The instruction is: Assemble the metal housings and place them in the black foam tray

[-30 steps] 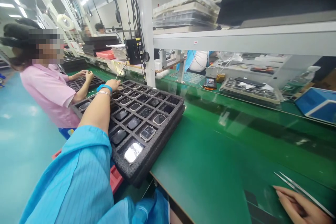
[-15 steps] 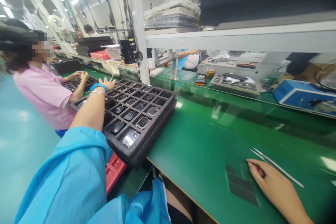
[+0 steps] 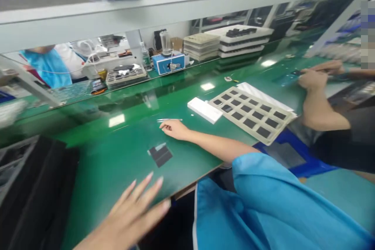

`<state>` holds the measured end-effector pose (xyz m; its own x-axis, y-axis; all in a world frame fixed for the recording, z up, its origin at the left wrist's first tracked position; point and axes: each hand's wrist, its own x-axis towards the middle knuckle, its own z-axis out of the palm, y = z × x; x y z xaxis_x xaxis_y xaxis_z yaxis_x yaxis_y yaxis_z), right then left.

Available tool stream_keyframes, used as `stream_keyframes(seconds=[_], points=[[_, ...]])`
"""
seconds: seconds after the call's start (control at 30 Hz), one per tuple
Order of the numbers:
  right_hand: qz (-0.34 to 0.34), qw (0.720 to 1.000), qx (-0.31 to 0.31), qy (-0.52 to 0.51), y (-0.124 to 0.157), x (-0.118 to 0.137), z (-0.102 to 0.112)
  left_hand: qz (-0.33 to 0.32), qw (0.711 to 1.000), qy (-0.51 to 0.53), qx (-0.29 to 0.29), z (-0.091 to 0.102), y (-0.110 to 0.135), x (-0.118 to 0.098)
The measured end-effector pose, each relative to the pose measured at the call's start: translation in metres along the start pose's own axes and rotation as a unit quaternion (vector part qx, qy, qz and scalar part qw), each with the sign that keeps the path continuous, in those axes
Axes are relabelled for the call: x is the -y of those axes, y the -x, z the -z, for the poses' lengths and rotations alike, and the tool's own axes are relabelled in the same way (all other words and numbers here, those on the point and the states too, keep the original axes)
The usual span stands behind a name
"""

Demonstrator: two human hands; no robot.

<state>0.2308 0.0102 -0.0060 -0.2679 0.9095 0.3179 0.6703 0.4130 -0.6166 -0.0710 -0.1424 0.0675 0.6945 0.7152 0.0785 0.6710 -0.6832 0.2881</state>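
Note:
My left hand (image 3: pixel 131 213) is in the near foreground, its fingers spread above the green tabletop (image 3: pixel 117 156), holding nothing. Farther off, my right hand (image 3: pixel 174 129) rests on the surface with loosely curled fingers and nothing visible in them. A pair of metal tweezers (image 3: pixel 170 120) lies just beyond its knuckles. Between the two hands, a dark rectangular sheet in pieces on a clear film (image 3: pixel 160 155) lies flat. The black foam tray stack (image 3: pixel 38 187) stands at the left edge, its compartments only partly seen.
A white box (image 3: pixel 205 110) sits beside a cream tray of dark rectangular pieces (image 3: pixel 249 111). At the right a co-worker's hands (image 3: pixel 318 74) are at the bench. A blue box (image 3: pixel 169 63) and stacked trays (image 3: pixel 202 47) stand at the back, below a shelf beam (image 3: pixel 146 13).
My view has swung to the right. My left hand has come away from the foam tray and is now over the tabletop. My right hand remains beside the tweezers.

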Motion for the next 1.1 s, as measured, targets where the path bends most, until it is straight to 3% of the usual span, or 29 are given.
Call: stream_keyframes(seconds=[0.1, 0.13, 0.2, 0.27, 0.33, 0.4, 0.47, 0.6, 0.77, 0.93, 1.1], points=[[0.055, 0.996, -0.043, 0.063, -0.013, -0.027, 0.054, 0.013, 0.999, -0.033, -0.016, -0.051, -0.069, -0.004], [0.043, 0.992, -0.066, 0.094, -0.019, -0.041, 0.078, 0.039, 0.998, -0.049, -0.032, -0.064, -0.087, 0.001], [-0.047, 0.982, -0.113, 0.142, -0.032, -0.078, 0.131, 0.079, 0.993, -0.076, -0.046, -0.086, -0.108, 0.012], [-0.180, 0.958, -0.157, 0.158, -0.040, -0.121, 0.183, 0.093, 0.990, -0.102, -0.041, -0.102, -0.115, 0.021], [-0.267, 0.931, -0.190, 0.163, -0.041, -0.165, 0.229, 0.092, 0.987, -0.128, -0.041, -0.110, -0.114, 0.024], [-0.336, 0.903, -0.214, 0.161, -0.035, -0.206, 0.263, 0.080, 0.985, -0.147, -0.041, -0.112, -0.111, 0.024], [-0.393, 0.877, -0.232, 0.151, -0.028, -0.241, 0.285, 0.070, 0.983, -0.164, -0.040, -0.110, -0.109, 0.022], [-0.457, 0.840, -0.269, 0.116, -0.024, -0.294, 0.291, 0.068, 0.978, -0.193, -0.034, -0.107, -0.108, 0.020], [-0.448, 0.842, -0.284, 0.103, -0.033, -0.324, 0.270, 0.061, 0.975, -0.207, -0.045, -0.107, -0.110, 0.019], [-0.434, 0.852, -0.276, 0.100, -0.039, -0.313, 0.269, 0.074, 0.979, -0.182, -0.050, -0.107, -0.112, 0.019], [-0.355, 0.892, -0.271, 0.066, -0.057, -0.263, 0.264, 0.099, 0.986, -0.128, -0.031, -0.108, -0.111, 0.021]])
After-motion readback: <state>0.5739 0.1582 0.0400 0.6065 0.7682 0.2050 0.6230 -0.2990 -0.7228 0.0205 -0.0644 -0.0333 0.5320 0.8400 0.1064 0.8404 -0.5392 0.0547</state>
